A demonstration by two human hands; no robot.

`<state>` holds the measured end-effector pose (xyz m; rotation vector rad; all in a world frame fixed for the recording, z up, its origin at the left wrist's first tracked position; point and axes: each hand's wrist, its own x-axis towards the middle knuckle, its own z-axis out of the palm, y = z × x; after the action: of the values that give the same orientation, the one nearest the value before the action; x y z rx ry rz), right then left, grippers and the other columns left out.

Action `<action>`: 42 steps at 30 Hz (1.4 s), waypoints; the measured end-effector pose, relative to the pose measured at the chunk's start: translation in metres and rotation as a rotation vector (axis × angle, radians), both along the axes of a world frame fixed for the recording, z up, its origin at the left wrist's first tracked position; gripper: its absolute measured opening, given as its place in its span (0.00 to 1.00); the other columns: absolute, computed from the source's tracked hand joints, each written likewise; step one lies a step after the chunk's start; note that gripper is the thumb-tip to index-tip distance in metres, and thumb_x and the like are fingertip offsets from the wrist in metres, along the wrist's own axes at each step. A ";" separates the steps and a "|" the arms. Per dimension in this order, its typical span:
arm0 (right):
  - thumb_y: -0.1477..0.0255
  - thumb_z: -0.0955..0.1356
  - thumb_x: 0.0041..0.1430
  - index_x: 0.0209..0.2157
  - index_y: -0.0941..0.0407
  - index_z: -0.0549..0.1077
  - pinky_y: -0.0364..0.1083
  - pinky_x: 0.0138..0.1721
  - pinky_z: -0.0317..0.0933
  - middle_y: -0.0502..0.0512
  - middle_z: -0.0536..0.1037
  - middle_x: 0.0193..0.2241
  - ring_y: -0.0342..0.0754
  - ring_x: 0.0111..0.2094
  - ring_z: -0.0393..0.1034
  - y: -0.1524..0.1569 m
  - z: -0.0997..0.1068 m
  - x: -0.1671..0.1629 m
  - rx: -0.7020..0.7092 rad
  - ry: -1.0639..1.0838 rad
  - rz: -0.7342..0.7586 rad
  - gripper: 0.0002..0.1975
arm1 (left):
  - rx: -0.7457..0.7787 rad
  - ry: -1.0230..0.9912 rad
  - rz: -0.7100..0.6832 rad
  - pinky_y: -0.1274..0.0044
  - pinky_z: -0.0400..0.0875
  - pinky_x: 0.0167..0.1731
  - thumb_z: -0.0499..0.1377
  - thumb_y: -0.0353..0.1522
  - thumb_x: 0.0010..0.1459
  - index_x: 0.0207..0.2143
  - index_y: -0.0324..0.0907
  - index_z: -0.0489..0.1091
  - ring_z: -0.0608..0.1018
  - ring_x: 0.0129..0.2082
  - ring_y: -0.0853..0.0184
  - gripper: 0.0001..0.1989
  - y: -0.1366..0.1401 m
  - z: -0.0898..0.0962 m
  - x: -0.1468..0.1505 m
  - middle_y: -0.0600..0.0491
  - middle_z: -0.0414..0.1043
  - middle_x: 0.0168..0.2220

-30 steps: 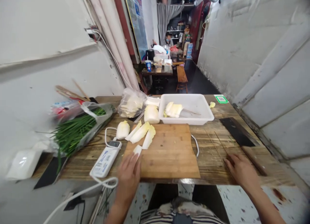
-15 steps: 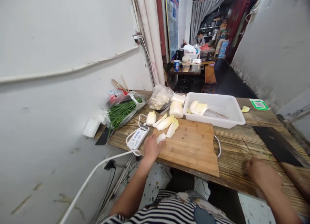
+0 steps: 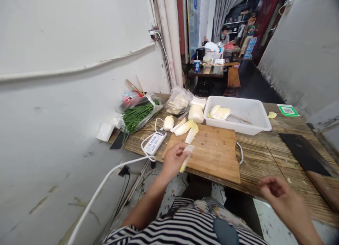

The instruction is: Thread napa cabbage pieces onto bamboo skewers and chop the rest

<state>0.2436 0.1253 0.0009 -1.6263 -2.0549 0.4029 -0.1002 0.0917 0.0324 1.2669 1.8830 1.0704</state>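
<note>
My left hand [image 3: 175,161] is closed on a narrow cabbage leaf [image 3: 188,149], held above the near left part of a wooden cutting board [image 3: 212,156]. Several more cabbage leaves [image 3: 184,127] lie at the board's far left corner, beside a cut cabbage chunk [image 3: 196,114] and a smaller cabbage heart [image 3: 168,123]. My right hand [image 3: 278,192] is raised at the table's front edge with its fingers curled; whether something thin is between them I cannot make out. A thin wooden skewer [image 3: 275,163] lies on the table just beyond it.
A white plastic bin [image 3: 238,126] holds cabbage leaves and a skewer. A cleaver [image 3: 304,155] lies at the right. Bagged green chives [image 3: 139,114], a power strip [image 3: 155,143] with its cord, and a clear bag [image 3: 178,102] stand left. A person sits far back.
My left hand has lifted the cabbage leaf off the board's left edge. My right hand has risen slightly and shifted left; one of two skewers there no longer shows on the table.
</note>
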 end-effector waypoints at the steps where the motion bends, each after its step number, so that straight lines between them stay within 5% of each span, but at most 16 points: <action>1: 0.64 0.59 0.54 0.30 0.50 0.64 0.42 0.28 0.66 0.52 0.76 0.27 0.46 0.27 0.73 -0.015 0.005 -0.010 -0.025 0.069 0.077 0.06 | 0.016 -0.253 -0.040 0.79 0.69 0.34 0.59 0.37 0.54 0.38 0.39 0.67 0.77 0.32 0.69 0.12 -0.007 0.002 0.010 0.53 0.75 0.32; 4: 0.69 0.61 0.59 0.37 0.49 0.67 0.40 0.28 0.66 0.50 0.76 0.29 0.44 0.29 0.73 -0.052 0.017 -0.035 -0.019 0.244 0.322 0.05 | 0.001 -0.810 -0.078 0.81 0.69 0.31 0.66 0.38 0.46 0.37 0.38 0.68 0.76 0.27 0.71 0.18 -0.023 0.007 0.036 0.55 0.74 0.28; 8: 0.68 0.61 0.62 0.53 0.47 0.63 0.43 0.33 0.68 0.54 0.77 0.40 0.46 0.35 0.74 -0.068 0.021 -0.045 0.015 0.117 0.507 0.17 | -0.096 -1.001 -0.104 0.82 0.69 0.27 0.67 0.38 0.45 0.34 0.36 0.68 0.77 0.26 0.71 0.18 -0.033 0.014 0.051 0.53 0.74 0.28; 13: 0.62 0.56 0.64 0.48 0.50 0.69 0.46 0.25 0.69 0.57 0.78 0.39 0.51 0.33 0.75 -0.066 0.013 -0.039 0.002 -0.090 0.428 0.17 | -0.089 -1.033 -0.168 0.83 0.72 0.29 0.64 0.36 0.50 0.41 0.36 0.68 0.78 0.33 0.70 0.17 -0.040 0.022 0.055 0.46 0.75 0.39; 18: 0.61 0.54 0.65 0.47 0.51 0.72 0.46 0.26 0.68 0.57 0.78 0.38 0.51 0.33 0.76 -0.067 0.011 -0.038 -0.019 -0.123 0.386 0.20 | -0.101 -1.043 -0.198 0.82 0.73 0.31 0.63 0.35 0.51 0.42 0.37 0.68 0.77 0.36 0.69 0.17 -0.041 0.025 0.058 0.46 0.75 0.40; 25: 0.64 0.53 0.66 0.40 0.51 0.74 0.47 0.30 0.68 0.55 0.80 0.34 0.52 0.33 0.75 -0.064 0.017 -0.037 -0.242 -0.242 0.384 0.21 | -0.081 -0.953 -0.207 0.81 0.72 0.28 0.65 0.35 0.49 0.38 0.35 0.69 0.77 0.34 0.67 0.15 -0.038 0.022 0.065 0.47 0.75 0.37; 33: 0.73 0.60 0.64 0.53 0.57 0.66 0.39 0.31 0.65 0.55 0.76 0.32 0.42 0.31 0.72 -0.060 0.031 -0.055 0.068 0.160 0.582 0.16 | -0.166 -0.918 -0.253 0.84 0.69 0.24 0.65 0.36 0.50 0.34 0.33 0.70 0.77 0.26 0.72 0.15 -0.037 0.017 0.076 0.48 0.76 0.30; 42: 0.79 0.59 0.63 0.57 0.54 0.62 0.37 0.22 0.57 0.48 0.68 0.26 0.38 0.22 0.64 -0.071 0.061 -0.044 0.215 0.006 0.479 0.21 | -0.207 -1.006 -0.237 0.83 0.70 0.27 0.61 0.39 0.53 0.32 0.32 0.71 0.76 0.25 0.73 0.15 -0.039 0.025 0.076 0.48 0.75 0.29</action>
<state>0.1994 0.0544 0.0617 -1.0014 -2.3824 0.3291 -0.0238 0.0529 0.0576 0.6009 1.0075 1.0563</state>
